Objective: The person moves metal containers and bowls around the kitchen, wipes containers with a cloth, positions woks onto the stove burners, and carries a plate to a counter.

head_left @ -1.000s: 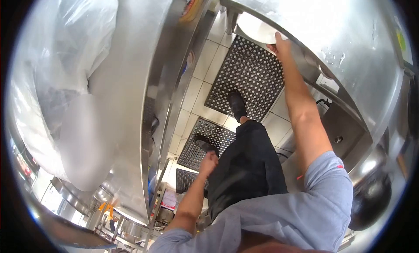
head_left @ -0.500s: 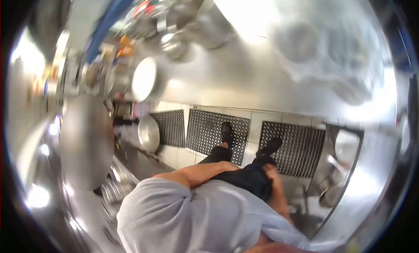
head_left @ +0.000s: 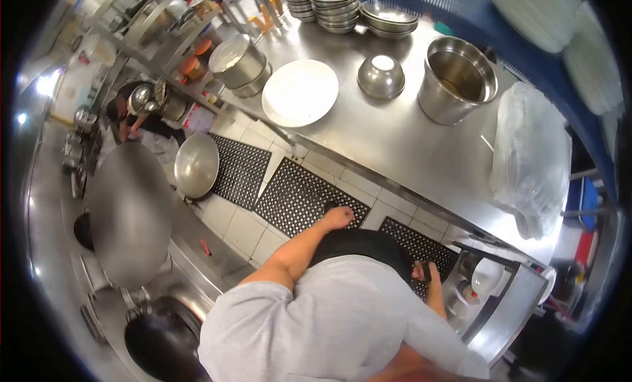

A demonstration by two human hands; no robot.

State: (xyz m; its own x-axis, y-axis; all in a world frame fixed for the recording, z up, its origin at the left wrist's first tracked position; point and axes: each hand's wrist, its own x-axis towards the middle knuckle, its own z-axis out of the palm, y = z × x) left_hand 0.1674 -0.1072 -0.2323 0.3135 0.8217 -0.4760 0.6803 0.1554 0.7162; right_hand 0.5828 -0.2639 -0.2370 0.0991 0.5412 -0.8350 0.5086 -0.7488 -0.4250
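Observation:
My left hand (head_left: 339, 217) hangs in front of my body above a black rubber mat (head_left: 296, 191). Its fingers are loosely curled, with nothing visible in them. Beside my right thigh, my right hand (head_left: 422, 271) is partly closed around a small dark shape that I cannot make out. The steel table (head_left: 388, 141) lies ahead of both hands. On it are a large white plate (head_left: 300, 92), small metal bowls (head_left: 381, 79), a deep steel pot (head_left: 455, 82) and a clear plastic bag (head_left: 532, 158).
A black wok (head_left: 164, 339) sits on the stove at lower left. A large metal basin (head_left: 197, 164) stands past the stove's corner. A co-worker (head_left: 148, 122) is crouched or bent at far left. Stacked metal bowls (head_left: 337, 13) line the table's back. A shelf unit (head_left: 520, 303) is at right.
The view has turned and sharpened from a blur. My left hand has moved from my lap out in front of me. My right hand stays by my thigh.

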